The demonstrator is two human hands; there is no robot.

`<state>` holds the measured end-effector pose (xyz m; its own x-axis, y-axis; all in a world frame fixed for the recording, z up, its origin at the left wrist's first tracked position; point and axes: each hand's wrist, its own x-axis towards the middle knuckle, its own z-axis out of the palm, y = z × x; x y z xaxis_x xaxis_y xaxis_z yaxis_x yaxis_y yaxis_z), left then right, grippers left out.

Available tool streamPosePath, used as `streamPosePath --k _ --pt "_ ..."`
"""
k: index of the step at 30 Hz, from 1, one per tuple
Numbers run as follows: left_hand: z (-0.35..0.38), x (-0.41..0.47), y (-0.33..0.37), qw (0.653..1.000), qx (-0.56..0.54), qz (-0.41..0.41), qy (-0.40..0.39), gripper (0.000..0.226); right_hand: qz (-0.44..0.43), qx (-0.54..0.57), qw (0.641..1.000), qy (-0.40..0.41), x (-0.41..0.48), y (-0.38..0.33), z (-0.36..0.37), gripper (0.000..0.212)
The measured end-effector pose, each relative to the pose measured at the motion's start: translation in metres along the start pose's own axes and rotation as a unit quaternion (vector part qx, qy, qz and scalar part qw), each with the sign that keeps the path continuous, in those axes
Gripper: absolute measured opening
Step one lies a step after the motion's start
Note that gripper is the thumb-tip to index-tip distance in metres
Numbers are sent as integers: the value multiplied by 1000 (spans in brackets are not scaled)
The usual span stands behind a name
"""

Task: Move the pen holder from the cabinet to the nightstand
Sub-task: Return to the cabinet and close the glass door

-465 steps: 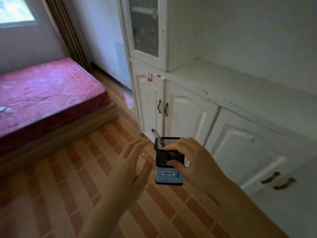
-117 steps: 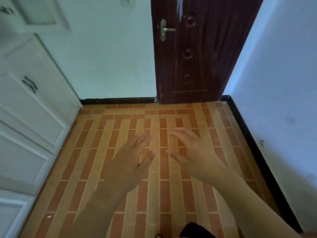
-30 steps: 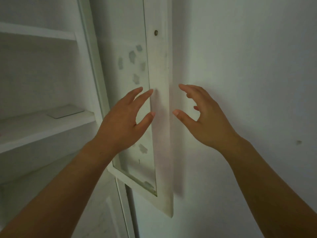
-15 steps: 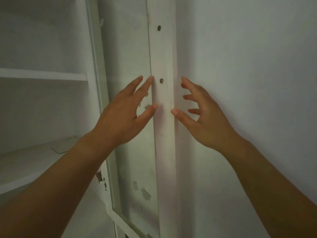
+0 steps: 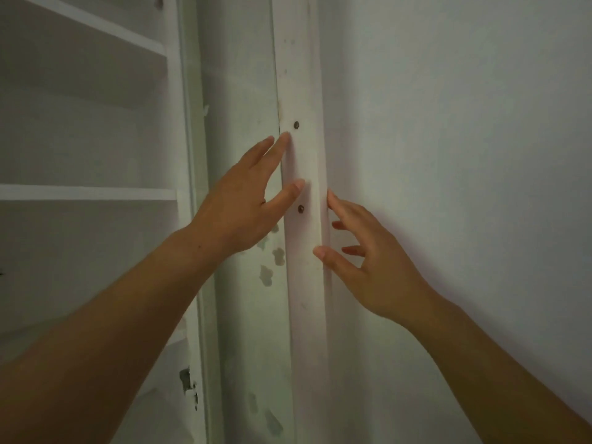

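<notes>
Both bare hands are raised in front of a tall white-painted cabinet door [image 5: 301,219], which stands swung open against a pale plastered wall [image 5: 448,155]. The left hand [image 5: 243,203] is spread flat, its fingertips [image 5: 285,137] laid at the inner edge of the door's wooden frame, just below a small dark screw head [image 5: 296,125]; nothing is grasped. The right hand [image 5: 368,267] is loosely curled on the other side of the frame, between door and wall, its thumb and index finger touching the outer edge, with nothing held (whether the edge is truly pinched cannot be told). The frame is bracketed from both sides, most likely so that the door can be pulled away from the wall and swung shut. White shelves [image 5: 89,193] are seen at the left and appear bare. The pen holder is nowhere in view, and neither is the nightstand, so its resting place cannot be confirmed from here.
</notes>
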<state>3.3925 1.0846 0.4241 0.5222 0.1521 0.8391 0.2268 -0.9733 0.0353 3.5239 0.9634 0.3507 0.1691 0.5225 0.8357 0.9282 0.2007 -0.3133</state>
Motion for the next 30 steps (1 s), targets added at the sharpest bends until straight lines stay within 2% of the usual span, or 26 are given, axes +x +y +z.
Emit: streamPosePath --k 11,16,30 --pt "-4 37 18 997 -31 -4 65 71 -20 7 1000 -16 -19 6 15 62" --pt "4 36 23 998 -42 -26 41 83 -25 3 1000 -11 -19 7 17 60" --pt "-12 24 15 997 -69 -3 46 79 41 -25 999 -18 -35 -21 24 61"
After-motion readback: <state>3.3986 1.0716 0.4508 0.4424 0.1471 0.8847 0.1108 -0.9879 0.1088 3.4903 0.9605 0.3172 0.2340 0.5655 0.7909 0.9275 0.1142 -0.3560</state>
